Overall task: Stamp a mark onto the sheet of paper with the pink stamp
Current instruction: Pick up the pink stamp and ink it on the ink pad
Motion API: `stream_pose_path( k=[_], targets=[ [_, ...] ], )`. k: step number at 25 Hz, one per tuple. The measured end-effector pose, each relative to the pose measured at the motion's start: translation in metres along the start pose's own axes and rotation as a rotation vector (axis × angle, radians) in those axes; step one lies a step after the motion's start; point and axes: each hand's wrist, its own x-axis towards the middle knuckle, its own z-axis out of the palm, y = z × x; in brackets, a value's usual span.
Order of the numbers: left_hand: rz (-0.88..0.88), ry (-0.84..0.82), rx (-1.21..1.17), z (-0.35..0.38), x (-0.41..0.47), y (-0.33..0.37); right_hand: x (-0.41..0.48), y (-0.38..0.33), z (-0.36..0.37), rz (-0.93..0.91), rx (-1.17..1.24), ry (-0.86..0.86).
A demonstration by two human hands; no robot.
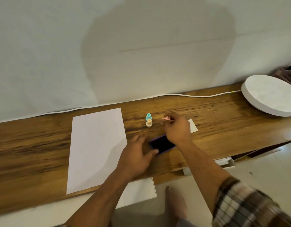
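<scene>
Two hands work over the desk [223, 112]. The right hand [176, 126] pinches the pink stamp [166, 118] in its fingertips, lifted and tilted, at about one o'clock from the dark ink pad [161, 144]. The left hand [136, 158] lies loosely open, its thumb touching the pad's near edge, likely to keep it from sliding when the stamp presses in. Teal [148, 116] and orange [149, 123] stamps stand touching at eleven o'clock from the pad, left aside. At nine o'clock lies the sheet of paper [95, 149], unmarked, close enough for a short carry once the stamp is inked.
</scene>
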Motion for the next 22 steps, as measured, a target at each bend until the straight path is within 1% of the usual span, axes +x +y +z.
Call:
stream_pose_path(
  k=[1,2,3,4,5,6,11,15,19,22],
  targets=[
    [-0.03,0.064,-0.115,-0.003,0.003,0.005,-0.009,0.002,-0.005,0.103,0.267,0.025],
    [-0.059,0.114,-0.226,-0.007,0.007,0.011,-0.02,0.002,-0.01,0.195,0.525,0.023],
    [-0.075,0.136,-0.321,-0.011,0.011,0.017,-0.031,0.002,-0.013,0.263,0.734,-0.003],
    [-0.077,0.137,-0.388,-0.015,0.015,0.022,-0.041,0.003,-0.013,0.299,0.882,-0.041],
    [-0.072,0.131,-0.431,-0.019,0.017,0.027,-0.049,0.005,-0.012,0.312,0.969,-0.073],
    [-0.065,0.125,-0.454,-0.022,0.017,0.031,-0.055,0.006,-0.011,0.305,1.007,-0.096],
    [-0.061,0.136,-0.486,-0.029,0.011,0.036,-0.068,0.0,-0.004,0.252,1.019,-0.138],
    [-0.101,0.166,-0.498,-0.032,0.01,0.036,-0.072,-0.002,0.0,0.239,1.007,-0.18],
    [-0.144,0.192,-0.455,-0.031,0.008,0.036,-0.074,0.0,0.002,0.219,0.984,-0.211],
    [-0.176,0.173,-0.474,-0.033,0.009,0.033,-0.074,0.001,0.002,0.16,0.965,-0.227]
  ],
)
